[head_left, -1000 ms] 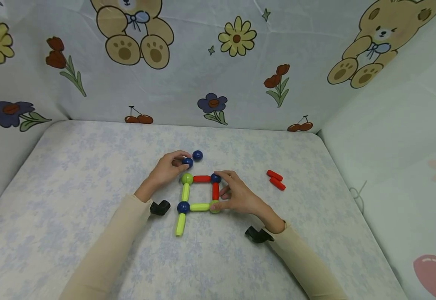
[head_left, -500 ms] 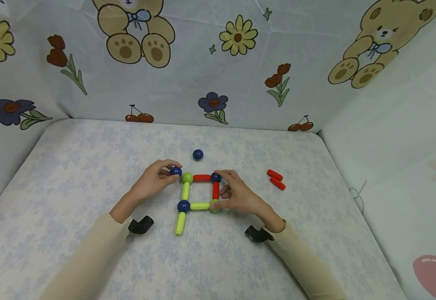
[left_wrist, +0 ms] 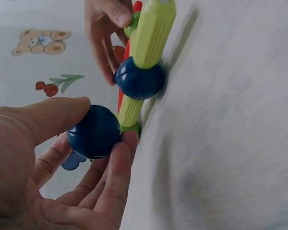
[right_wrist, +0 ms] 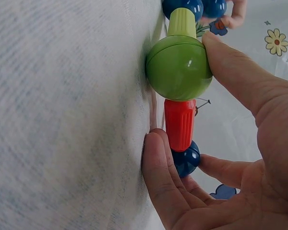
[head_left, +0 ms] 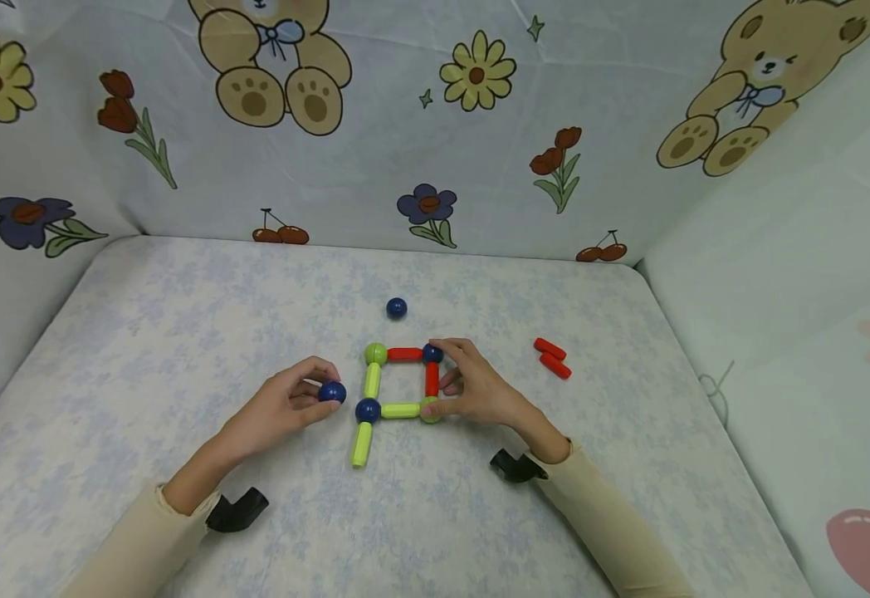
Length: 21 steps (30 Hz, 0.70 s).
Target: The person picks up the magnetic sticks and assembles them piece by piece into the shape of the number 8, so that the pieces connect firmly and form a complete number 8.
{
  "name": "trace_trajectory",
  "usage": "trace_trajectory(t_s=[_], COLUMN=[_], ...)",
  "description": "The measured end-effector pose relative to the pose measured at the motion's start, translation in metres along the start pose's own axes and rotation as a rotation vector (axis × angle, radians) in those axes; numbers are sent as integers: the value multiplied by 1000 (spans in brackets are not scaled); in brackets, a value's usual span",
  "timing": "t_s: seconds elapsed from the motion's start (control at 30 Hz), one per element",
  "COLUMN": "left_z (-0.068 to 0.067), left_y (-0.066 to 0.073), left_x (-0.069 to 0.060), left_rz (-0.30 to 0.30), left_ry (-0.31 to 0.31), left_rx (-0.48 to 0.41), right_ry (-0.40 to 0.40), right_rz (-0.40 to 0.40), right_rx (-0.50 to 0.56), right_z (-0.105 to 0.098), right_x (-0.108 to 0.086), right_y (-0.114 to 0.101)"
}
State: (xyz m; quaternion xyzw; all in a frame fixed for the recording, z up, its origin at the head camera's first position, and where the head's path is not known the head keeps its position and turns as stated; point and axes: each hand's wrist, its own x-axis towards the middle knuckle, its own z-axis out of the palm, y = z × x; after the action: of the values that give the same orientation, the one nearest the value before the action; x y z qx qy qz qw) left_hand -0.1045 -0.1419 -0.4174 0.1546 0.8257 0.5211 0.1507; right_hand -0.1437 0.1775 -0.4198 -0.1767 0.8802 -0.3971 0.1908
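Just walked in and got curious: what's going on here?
A person's left hand holds a blue ball left of a square of rods and balls. The right hand grips the square's right side, thumb on a green corner ball. A yellow-green rod juts from the near-left corner, its free end bare. Another blue ball lies beyond the square; two red rods lie to the right.

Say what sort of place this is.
Perhaps a play corner or a small filming booth, though that is a guess: printed sheets hang behind and beside a pale table, and a ball-and-rod toy lies on it.
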Motion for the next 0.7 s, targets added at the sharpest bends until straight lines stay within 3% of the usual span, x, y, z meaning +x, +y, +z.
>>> trace_trajectory(t_s=[0.2, 0.37, 0.7], left_z=[8, 12, 19], left_y=[-3, -6, -9], left_x=[-19, -30, -48], left_rz=[8, 6, 53], left_ry=[-54, -89, -222], left_rx=[-13, 36, 16], right_ry=[2, 6, 2], right_rz=[1, -4, -9], right_rx=[-4, -6, -10], right_z=[0, 1, 0], right_x=[0, 0, 0], right_y=[1, 1, 0])
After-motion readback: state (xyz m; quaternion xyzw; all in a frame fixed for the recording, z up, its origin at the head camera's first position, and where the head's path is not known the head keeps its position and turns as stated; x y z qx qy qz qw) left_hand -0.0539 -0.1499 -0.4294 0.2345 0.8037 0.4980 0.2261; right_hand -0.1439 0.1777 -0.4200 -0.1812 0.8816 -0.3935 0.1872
